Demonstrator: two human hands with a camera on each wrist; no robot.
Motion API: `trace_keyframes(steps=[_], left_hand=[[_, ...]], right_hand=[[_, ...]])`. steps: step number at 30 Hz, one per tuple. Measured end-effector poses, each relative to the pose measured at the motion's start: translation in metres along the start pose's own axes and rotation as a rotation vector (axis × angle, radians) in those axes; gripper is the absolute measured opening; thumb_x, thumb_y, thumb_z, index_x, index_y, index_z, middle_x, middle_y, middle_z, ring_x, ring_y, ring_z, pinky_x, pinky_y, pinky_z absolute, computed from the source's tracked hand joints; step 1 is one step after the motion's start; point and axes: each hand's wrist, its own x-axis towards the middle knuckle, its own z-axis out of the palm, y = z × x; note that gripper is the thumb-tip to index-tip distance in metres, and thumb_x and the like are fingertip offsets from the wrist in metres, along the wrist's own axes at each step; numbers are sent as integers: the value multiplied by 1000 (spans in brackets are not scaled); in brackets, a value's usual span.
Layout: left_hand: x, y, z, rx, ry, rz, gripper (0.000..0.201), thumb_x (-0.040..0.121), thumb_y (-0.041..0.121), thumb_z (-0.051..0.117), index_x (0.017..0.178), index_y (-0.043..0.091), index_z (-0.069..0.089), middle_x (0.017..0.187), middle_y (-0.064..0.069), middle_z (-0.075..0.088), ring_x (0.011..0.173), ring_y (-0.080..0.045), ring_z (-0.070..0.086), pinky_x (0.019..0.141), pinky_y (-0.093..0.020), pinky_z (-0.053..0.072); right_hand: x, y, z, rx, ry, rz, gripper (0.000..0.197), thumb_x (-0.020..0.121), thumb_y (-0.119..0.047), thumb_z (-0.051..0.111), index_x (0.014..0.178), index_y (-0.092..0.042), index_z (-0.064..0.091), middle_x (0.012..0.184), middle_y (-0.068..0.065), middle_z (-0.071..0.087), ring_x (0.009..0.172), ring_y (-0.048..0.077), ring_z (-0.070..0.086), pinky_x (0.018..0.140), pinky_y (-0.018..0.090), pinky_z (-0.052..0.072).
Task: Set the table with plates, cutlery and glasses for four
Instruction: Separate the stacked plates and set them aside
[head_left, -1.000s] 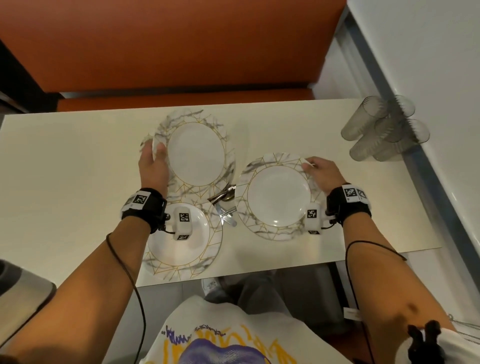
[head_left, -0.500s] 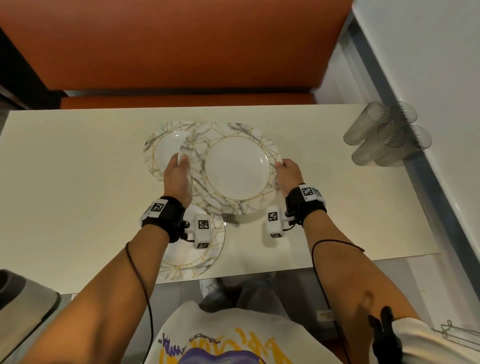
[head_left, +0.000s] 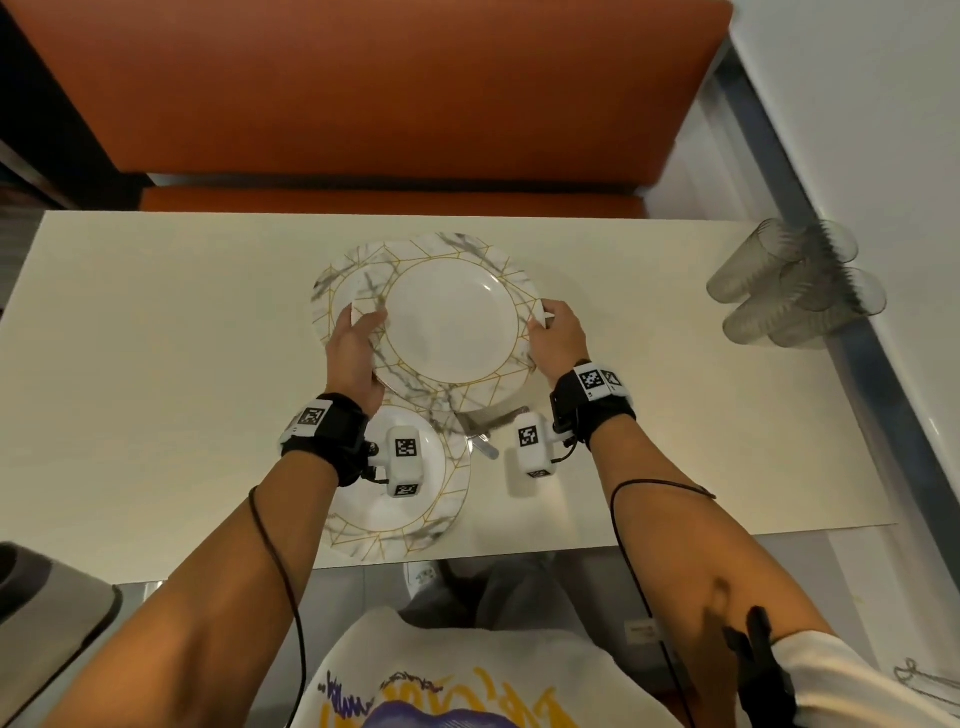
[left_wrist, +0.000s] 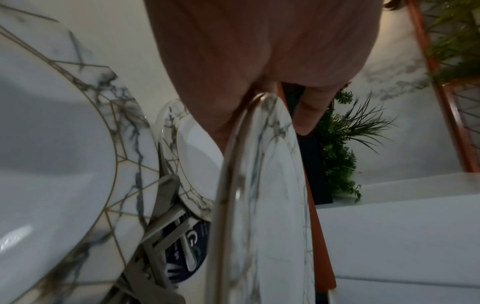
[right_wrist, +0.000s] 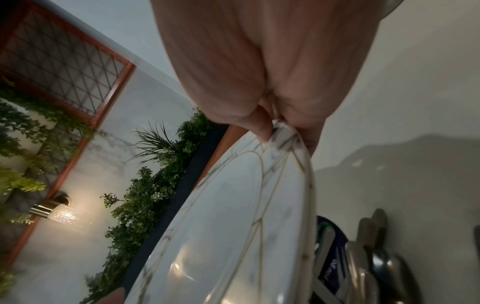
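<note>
Cutlery (head_left: 485, 434) mostly under held plate (head_left: 451, 322)

— Any writing you can read?
— Only "you go" on a dark blue packet (right_wrist: 335, 273) under the cutlery (right_wrist: 374, 257); the same packet's letters in the left wrist view are too blurred.

Orange bench (head_left: 363, 83) behind table; plants (right_wrist: 145, 197), wall lamp (right_wrist: 55, 211).
</note>
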Motion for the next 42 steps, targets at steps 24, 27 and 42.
trace_keyframes(steps=[24, 27, 42], left_hand=[[35, 76, -129, 322, 493, 522, 62, 88, 44, 76, 141, 18, 57, 137, 3, 65, 129, -11, 60, 111, -35, 49], [38, 85, -125, 367, 505, 588, 43, 95, 27, 72, 135, 15, 60, 126, 7, 69, 113, 4, 63, 102, -18, 50], [43, 116, -104, 415, 522, 703, 35, 99, 30, 65, 132, 18, 62, 123, 9, 71, 116, -2, 64, 106, -30, 51]], right_hand=[[93, -34, 122, -503, -254, 147, 64, 76, -35, 66, 133, -7, 56, 133, 14, 64, 119, 38, 61, 100, 44, 53], [104, -40, 128, -424, -233, 164, 36, 83, -23, 69, 114, -5, 65, 111, 10, 68, 106, 34, 66, 78, 32, 52], [152, -86, 50, -67, 56, -210, 32, 102, -23, 48, 125, -11, 68, 122, 5, 67, 113, 23, 60, 95, 32, 48]])
